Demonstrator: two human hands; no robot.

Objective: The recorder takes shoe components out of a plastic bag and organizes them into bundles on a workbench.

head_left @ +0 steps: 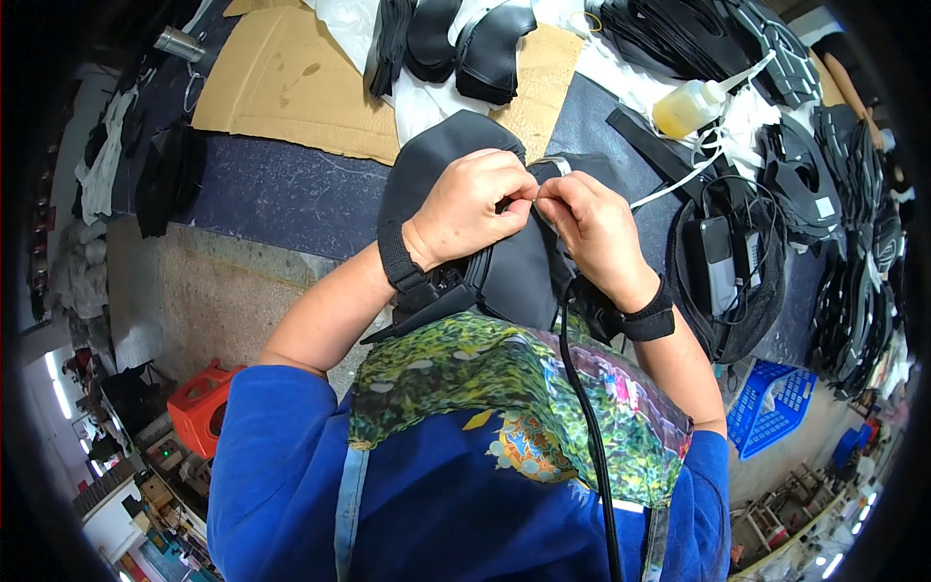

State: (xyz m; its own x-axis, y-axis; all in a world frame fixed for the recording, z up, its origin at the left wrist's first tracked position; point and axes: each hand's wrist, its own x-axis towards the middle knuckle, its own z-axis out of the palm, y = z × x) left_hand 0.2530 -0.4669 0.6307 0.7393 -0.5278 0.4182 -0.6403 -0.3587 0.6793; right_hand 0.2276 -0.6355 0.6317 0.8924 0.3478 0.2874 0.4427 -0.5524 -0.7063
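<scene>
Both hands meet fingertip to fingertip over a dark, smooth leather-like piece at the near edge of the table. My left hand is closed in a pinch, thumb against the forefinger. Close beside it, my right hand also pinches, with its fingertips turned toward the left ones. Whatever lies between the fingertips is too small to make out. Behind the hands rises a rounded black panel of the same dark material. A small pale strip shows just beyond the right fingers.
Flattened cardboard covers the far left of the dark blue table, with stacked black pieces at its right. A bottle of yellow liquid and a black mesh bag holding a phone-like device stand rightward. A person's arm shows far right.
</scene>
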